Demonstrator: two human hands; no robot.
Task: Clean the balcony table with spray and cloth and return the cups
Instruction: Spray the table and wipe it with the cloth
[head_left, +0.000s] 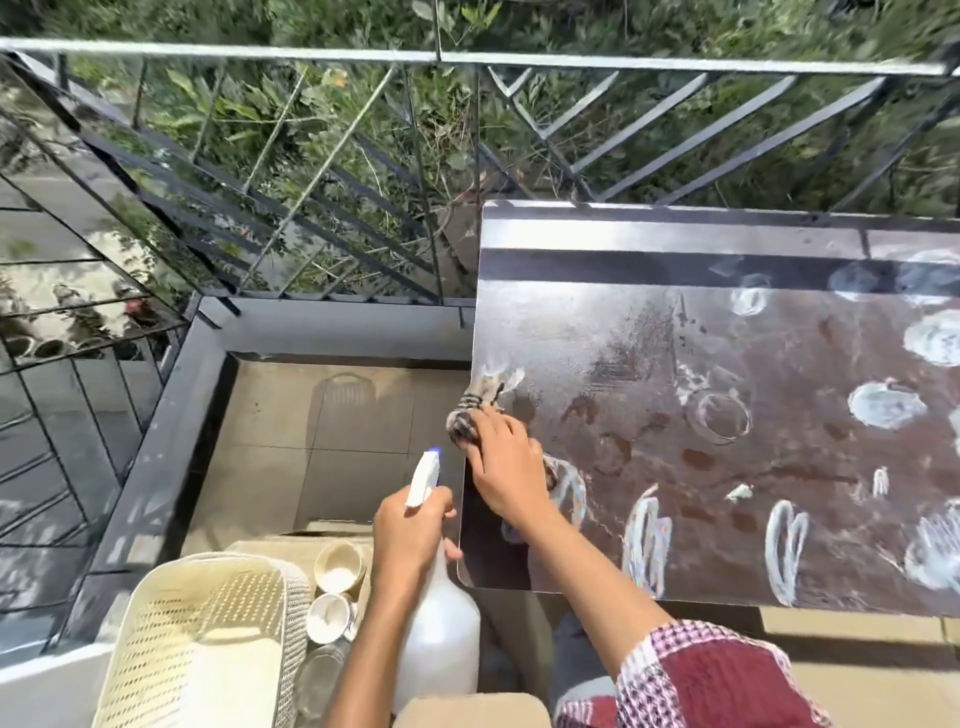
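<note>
Left hand: fingers clamped round the neck of the white spray bottle, just off the surface's near left corner
Right hand: fingers curled over the bunched cloth, at the left edge
Surface: dark, with white foam rings and blotches
Cups: two, below, beside the cream basket

A home balcony is shown. It is enclosed by a black metal railing, beyond which green foliage is seen (leaves and stems, sunlit). A tiled floor is laid underfoot, a small dark table is set by the railing, and household cups and a woven basket are kept beside it.
</note>
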